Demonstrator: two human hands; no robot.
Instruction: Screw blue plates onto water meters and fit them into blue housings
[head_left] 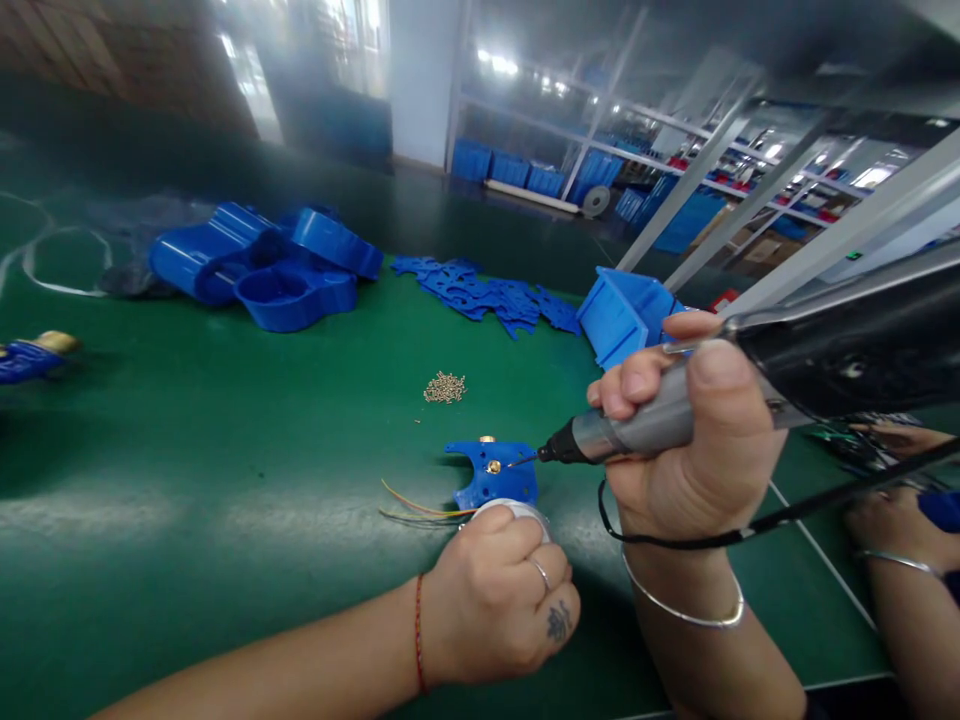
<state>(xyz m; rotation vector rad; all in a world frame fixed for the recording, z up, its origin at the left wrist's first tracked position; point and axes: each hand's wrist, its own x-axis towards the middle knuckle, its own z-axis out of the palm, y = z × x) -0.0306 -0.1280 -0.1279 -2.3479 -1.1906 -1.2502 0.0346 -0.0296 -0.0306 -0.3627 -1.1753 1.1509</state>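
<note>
My left hand point(499, 595) is closed around a small white round part point(510, 508) that sits under a flat blue plastic bracket point(493, 472) on the green mat point(225, 440). Thin yellow and dark wires point(412, 505) trail out to the left of it. My right hand point(694, 440) grips an electric screwdriver point(645, 425), held nearly level, its tip touching the brass fitting on the bracket. A black cord loops below that hand.
A small heap of brass screws point(445, 387) lies beyond the bracket. Blue plastic housings point(262, 262), a pile of flat blue brackets point(487, 292) and a blue bin point(626, 312) stand farther back. Another person's hands point(896, 500) work at the right edge.
</note>
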